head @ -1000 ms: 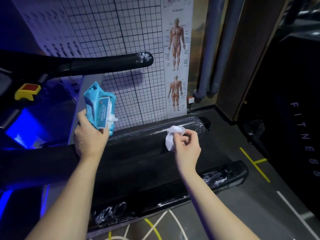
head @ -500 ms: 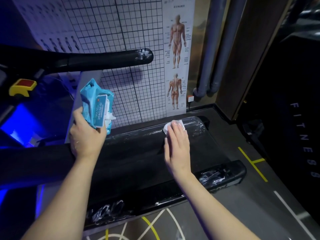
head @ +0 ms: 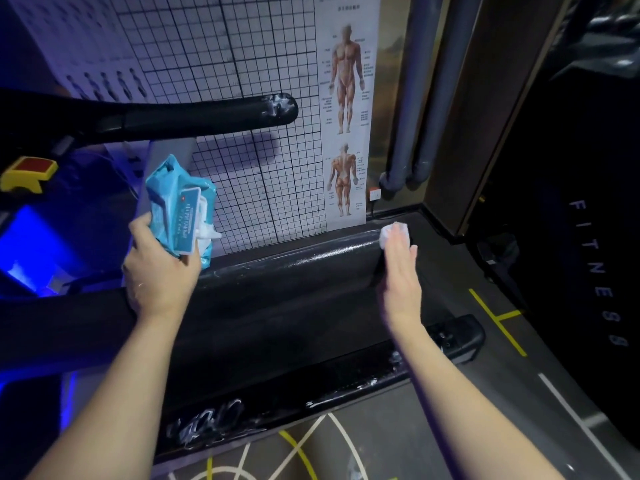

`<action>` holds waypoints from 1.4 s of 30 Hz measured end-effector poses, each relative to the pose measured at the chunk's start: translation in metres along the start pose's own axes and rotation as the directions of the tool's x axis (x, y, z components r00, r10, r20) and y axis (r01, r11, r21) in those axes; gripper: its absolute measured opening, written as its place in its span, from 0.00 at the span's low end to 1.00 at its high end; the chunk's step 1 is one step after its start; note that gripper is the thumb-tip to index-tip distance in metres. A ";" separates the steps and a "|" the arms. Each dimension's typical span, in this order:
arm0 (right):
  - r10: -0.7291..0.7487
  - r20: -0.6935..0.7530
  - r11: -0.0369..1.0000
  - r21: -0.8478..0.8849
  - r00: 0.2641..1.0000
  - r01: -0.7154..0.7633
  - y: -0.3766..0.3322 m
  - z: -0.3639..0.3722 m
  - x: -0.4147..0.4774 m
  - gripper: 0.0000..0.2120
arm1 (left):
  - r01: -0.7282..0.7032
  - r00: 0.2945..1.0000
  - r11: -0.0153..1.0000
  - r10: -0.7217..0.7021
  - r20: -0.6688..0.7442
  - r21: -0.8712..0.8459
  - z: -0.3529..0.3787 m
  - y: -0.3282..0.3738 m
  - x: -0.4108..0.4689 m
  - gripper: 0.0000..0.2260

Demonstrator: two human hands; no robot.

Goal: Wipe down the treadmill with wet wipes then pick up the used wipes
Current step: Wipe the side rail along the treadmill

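pressing flat with straight fingers, the right hand holds a white wipe on the far rail of the treadmill. the left hand grips the blue pack, well apart from the wipe.

Probably a gym: treadmill, muscle chart

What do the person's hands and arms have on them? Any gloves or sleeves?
No gloves on the left hand or the right hand. Both arms are bare right to the picture's edge: no sleeves, no watch, no bracelet. I can't make out any ring.
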State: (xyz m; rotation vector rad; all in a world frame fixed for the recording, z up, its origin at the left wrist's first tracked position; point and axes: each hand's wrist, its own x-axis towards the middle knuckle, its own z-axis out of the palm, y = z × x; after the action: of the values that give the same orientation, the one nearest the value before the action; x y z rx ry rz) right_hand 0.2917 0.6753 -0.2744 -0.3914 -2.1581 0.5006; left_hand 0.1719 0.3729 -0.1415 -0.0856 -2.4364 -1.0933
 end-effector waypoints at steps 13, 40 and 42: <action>0.547 -0.192 0.812 0.360 0.815 -0.460 -0.012 -0.030 0.001 0.24 | 0.003 1.000 1.000 -0.003 -0.001 -0.001 -0.001 0.004 -0.003 0.25; 0.519 -0.078 0.775 0.463 0.851 -0.430 -0.052 -0.035 -0.025 0.12 | 0.007 1.000 1.000 -0.007 -0.008 0.014 -0.001 0.003 -0.003 0.24; 0.379 -0.049 0.852 0.409 0.924 -0.327 -0.053 -0.025 -0.026 0.09 | 0.008 1.000 1.000 -0.008 -0.007 0.013 -0.002 0.004 -0.004 0.24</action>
State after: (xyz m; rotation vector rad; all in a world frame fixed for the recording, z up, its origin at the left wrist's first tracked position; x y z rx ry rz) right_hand 0.3214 0.6228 -0.2525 -0.5802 -1.8044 1.0704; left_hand 0.1768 0.3749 -0.1390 -0.0679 -2.4392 -1.0786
